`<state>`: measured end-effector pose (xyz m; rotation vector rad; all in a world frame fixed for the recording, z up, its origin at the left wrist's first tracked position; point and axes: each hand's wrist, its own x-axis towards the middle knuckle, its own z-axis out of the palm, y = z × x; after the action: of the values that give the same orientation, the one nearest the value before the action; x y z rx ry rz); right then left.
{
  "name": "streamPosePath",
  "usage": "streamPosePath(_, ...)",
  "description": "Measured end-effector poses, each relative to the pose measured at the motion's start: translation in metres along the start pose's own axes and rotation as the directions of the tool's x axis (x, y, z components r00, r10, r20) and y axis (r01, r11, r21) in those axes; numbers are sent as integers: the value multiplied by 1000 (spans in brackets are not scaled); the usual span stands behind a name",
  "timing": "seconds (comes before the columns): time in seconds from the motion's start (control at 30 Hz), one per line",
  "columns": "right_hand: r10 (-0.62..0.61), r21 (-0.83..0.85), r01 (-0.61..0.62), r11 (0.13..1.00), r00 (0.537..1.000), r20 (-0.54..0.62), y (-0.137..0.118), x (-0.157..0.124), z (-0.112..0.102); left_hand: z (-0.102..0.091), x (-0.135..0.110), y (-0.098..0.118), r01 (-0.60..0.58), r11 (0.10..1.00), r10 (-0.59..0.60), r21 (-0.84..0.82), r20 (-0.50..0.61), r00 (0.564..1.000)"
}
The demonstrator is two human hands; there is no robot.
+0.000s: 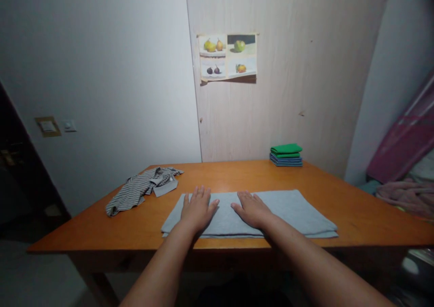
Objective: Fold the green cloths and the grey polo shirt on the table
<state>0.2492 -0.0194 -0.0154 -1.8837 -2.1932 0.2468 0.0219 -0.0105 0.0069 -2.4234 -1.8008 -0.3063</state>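
Observation:
A light grey-blue cloth (288, 214), folded into a long rectangle with layered edges toward me, lies near the front of the wooden table. My left hand (198, 210) rests flat on its left part, fingers stretched out and slightly spread. On the middle of the cloth lies my right hand (251, 209), palm down with the fingers extended. Neither hand grips anything. What kind of garment or fabric piece the cloth is, I cannot tell.
A crumpled striped shirt (135, 189) lies at the table's left. At the back right sits a stack of folded cloths, a green cloth (286, 150) above blue cloths (286, 161). The wooden table (220, 176) meets the wall behind. Bedding (407, 196) is at far right.

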Motion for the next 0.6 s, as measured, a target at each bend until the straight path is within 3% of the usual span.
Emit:
streamPosePath(0.13,-8,9,8,1000,1000,-4,-1,-2,-2,11,1,3,15,999,-11,-28,139,990)
streamPosePath(0.27,-10,22,10,1000,1000,-7,-3,-3,-4,7,5,8,17,1000,-17,0,128,992)
streamPosePath(0.4,-10,30,10,999,1000,5,-3,-3,-3,4,11,30,-90,996,91,-31,41,995)
streamPosePath(0.6,-29,56,27,998,999,33,-3,-3,-6,17,15,48,-138,983,153,-124,122,981)
